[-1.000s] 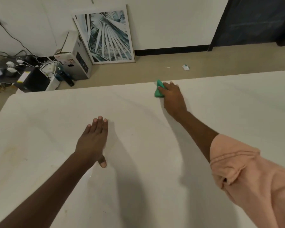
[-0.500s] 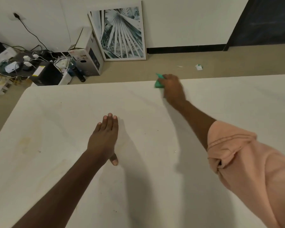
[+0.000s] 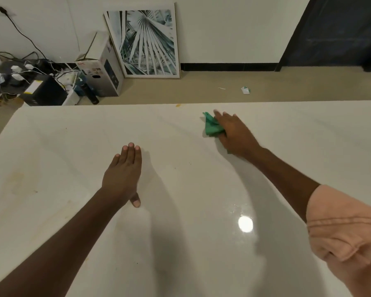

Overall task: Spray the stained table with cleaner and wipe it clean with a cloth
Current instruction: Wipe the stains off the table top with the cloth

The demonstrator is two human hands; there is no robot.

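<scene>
A large white glossy table [image 3: 180,243] fills the lower view. My right hand [image 3: 234,133] presses a crumpled green cloth [image 3: 211,125] flat on the table a little back from its far edge; part of the cloth is hidden under the palm. My left hand [image 3: 123,174] lies flat on the table, fingers together, holding nothing. A small yellow stain [image 3: 178,105] sits at the far edge, and faint yellowish stains [image 3: 19,181] mark the left side. No spray bottle is in view.
Beyond the table's far edge is a beige floor with a framed leaf picture [image 3: 144,41] leaning on the wall, a cardboard box [image 3: 101,65], a black box with tangled cables and chargers [image 3: 30,82], and paper scraps [image 3: 245,90]. A dark doorway [image 3: 334,31] is at the right.
My right hand has drawn the green cloth back from the far edge toward me. The left hand has stayed flat in place. The view has shifted a little.
</scene>
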